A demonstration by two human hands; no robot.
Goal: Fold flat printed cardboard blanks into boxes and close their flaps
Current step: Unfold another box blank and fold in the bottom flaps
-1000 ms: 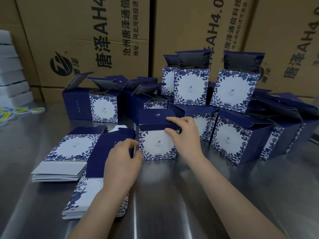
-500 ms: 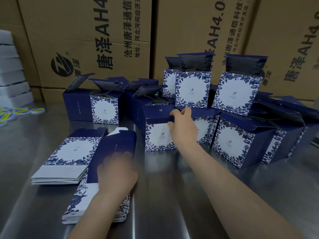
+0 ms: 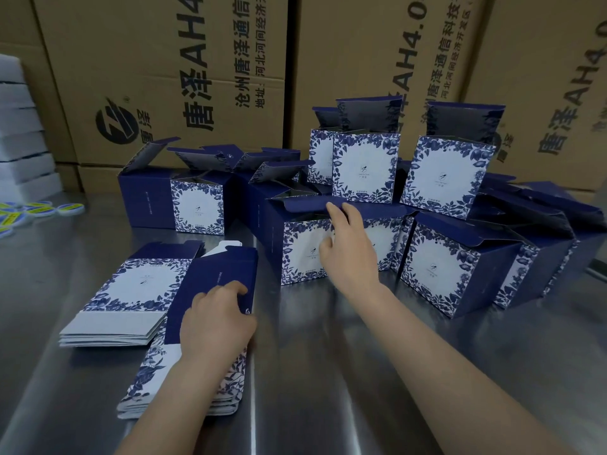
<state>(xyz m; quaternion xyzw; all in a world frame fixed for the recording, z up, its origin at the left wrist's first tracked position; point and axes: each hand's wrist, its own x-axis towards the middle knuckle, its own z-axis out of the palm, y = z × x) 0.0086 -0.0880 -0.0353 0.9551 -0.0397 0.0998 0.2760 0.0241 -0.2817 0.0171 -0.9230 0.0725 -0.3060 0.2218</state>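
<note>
A folded blue-and-white floral box (image 3: 300, 254) stands on the steel table among other folded boxes. My right hand (image 3: 348, 249) rests against its front face, fingers straight, fingertips touching the navy top flap (image 3: 308, 204). My left hand (image 3: 218, 318) lies on the near stack of flat blanks (image 3: 213, 280), its fingers curled over the top blank's right edge. A second stack of flat blanks (image 3: 131, 293) lies to the left.
Several folded boxes with raised lids (image 3: 197, 205) stand at the back and right (image 3: 460, 270), some stacked (image 3: 364, 165). Large brown cartons (image 3: 164, 77) wall off the rear. White foam blocks (image 3: 19, 126) and yellow labels (image 3: 39, 210) sit far left. Bare steel table (image 3: 328, 372) lies near me.
My right hand pushed the folded box away toward the pile and its top flap now sits slightly raised. My left hand dropped from the box onto the near stack of blanks.
</note>
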